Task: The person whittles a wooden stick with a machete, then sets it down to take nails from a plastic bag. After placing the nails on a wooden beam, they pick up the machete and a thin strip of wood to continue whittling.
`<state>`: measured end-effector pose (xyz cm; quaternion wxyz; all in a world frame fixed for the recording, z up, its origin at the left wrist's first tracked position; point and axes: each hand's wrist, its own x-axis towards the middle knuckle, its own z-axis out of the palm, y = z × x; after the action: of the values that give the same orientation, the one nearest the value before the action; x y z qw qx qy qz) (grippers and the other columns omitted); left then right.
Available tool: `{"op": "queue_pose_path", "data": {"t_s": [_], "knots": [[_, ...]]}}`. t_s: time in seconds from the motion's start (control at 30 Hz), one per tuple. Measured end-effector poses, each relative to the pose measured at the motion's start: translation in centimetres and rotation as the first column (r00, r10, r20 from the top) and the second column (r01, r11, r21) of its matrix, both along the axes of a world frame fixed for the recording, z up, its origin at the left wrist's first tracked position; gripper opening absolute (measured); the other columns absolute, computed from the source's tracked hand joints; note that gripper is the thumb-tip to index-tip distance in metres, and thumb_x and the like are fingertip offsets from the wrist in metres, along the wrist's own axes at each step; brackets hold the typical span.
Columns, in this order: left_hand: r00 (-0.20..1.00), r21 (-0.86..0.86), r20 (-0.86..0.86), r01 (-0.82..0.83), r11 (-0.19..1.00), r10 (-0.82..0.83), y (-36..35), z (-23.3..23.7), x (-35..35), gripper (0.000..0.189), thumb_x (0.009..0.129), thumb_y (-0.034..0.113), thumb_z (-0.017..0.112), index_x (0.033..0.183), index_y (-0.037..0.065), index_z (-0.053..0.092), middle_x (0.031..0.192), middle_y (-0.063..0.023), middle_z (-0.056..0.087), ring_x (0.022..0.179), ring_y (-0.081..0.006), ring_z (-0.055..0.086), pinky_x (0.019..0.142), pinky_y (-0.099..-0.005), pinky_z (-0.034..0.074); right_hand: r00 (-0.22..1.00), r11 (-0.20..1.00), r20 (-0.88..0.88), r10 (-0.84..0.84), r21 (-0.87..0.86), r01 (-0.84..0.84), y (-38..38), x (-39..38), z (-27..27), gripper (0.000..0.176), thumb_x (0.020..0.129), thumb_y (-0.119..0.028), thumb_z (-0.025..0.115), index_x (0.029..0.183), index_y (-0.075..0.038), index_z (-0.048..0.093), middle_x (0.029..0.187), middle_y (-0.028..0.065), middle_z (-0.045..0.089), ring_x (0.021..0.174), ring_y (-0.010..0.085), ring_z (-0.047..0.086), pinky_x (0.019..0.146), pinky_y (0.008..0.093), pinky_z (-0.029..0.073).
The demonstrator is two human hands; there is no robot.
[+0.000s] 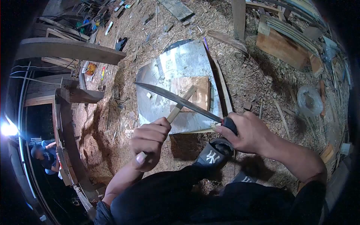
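Note:
A thin wooden stick (174, 113) is wrapped in my left hand (150, 141), its upper end slanting up to the right. My right hand (245, 131) is closed round the dark handle of a long blade (165, 92). The blade points to the upper left and crosses the stick, and the two appear to touch. Beneath them a square wooden block (203, 89) lies on a pale, worn board (153, 116). A small light chip (149, 95) rests on the board near the blade's tip.
Wood shavings (258, 92) cover the ground. My sandalled foot (213, 155) is just below the board. Curved timber (71, 50) juts in at upper left, and planks (283, 47) stand at upper right. Another person (47, 155) is at far left, beyond a wooden frame.

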<state>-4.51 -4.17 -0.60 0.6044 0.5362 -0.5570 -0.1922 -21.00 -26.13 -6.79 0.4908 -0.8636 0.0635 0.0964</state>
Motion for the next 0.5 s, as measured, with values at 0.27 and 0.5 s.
{"op": "queue_pose_path", "data": {"t_s": [0.27,0.5], "knots": [[0.979,0.002,0.126,0.162,0.987,-0.161,0.2,-0.4,0.8,0.052,0.088,0.036,0.042,0.048,0.005,0.029,0.048,-0.0054,0.028,0.041,-0.0234,0.029,0.052,-0.0391,0.032,1.0,0.999,0.028,-0.005,0.043,0.004,-0.1,-0.3,-0.7,0.061,0.103,-0.053,0.049,0.073,-0.001,0.06,0.053,0.0081,0.056,0.046,0.0238,0.059,0.047,0.0407,0.05],[0.915,0.031,0.296,0.277,0.96,-0.274,-0.8,-0.7,0.5,0.05,0.087,0.035,0.043,0.048,0.006,0.032,0.047,-0.005,0.031,0.039,-0.0214,0.032,0.049,-0.0388,0.035,1.0,0.999,-0.024,-0.007,-0.051,0.006,-0.8,-0.1,-0.2,0.061,0.102,-0.054,0.048,0.076,0.0,0.061,0.059,0.0096,0.059,0.052,0.0249,0.061,0.051,0.0404,0.051]]}}
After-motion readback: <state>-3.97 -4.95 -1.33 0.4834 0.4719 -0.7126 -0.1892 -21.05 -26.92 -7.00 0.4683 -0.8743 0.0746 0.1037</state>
